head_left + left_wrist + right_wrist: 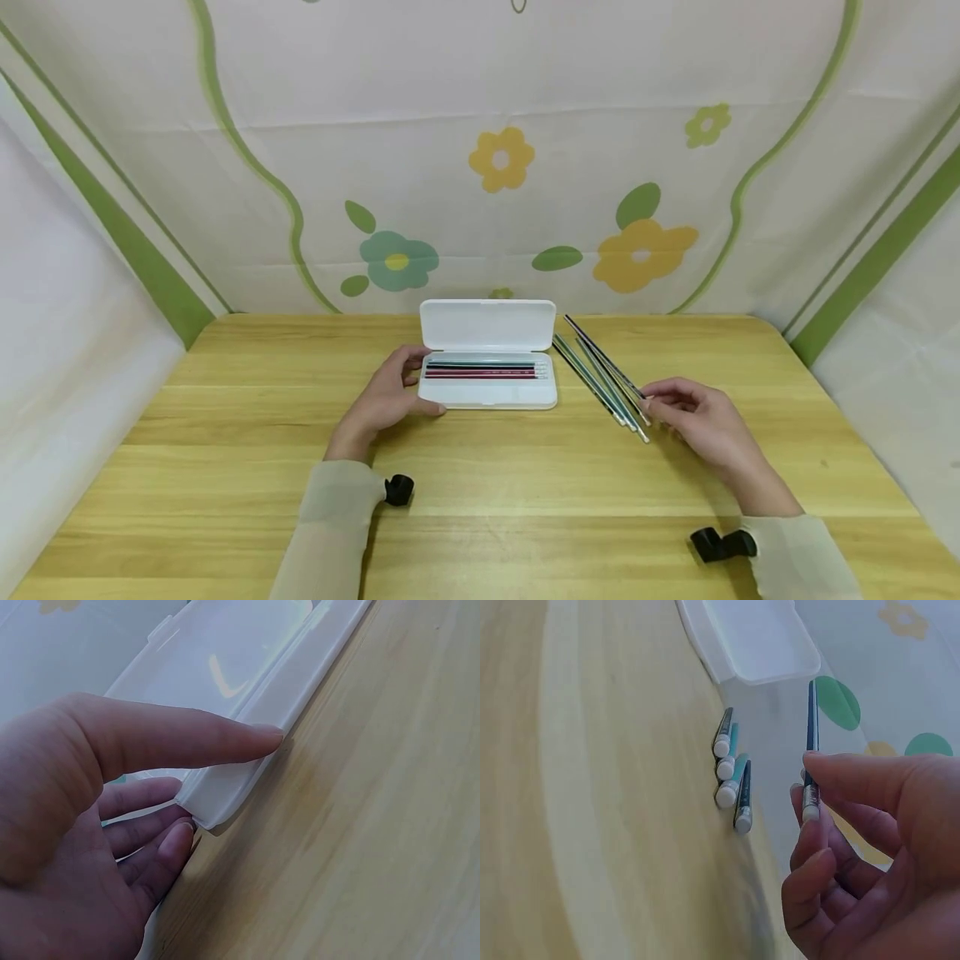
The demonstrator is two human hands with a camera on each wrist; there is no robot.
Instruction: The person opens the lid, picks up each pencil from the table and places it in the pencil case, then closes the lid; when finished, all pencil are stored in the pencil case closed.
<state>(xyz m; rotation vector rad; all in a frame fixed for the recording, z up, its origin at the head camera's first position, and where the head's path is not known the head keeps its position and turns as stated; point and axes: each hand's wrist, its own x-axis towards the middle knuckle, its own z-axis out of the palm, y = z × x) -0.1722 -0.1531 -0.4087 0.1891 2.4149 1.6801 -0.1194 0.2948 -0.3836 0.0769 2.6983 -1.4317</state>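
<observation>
A white pencil case [487, 398] stands with its lid up near the table's back edge. Several pencils [480, 377] in red, black and green lie side by side in it, white erasers to the right. My left hand [386, 398] grips the case's left end, the thumb [225, 739] along the front wall and the other fingers round the corner. A dark pencil [813, 724] is pinched near its eraser end between thumb and fingers of my right hand [705, 421], its far end raised. Beside it, several loose green and dark pencils [592, 385] lie slanting on the table.
The wooden table [495, 508] runs up to a white curtain [420, 100] printed with flowers, right behind the case. Black wrist cameras sit on both sleeves, one at the left cuff [341, 479], the other at the right cuff [783, 537].
</observation>
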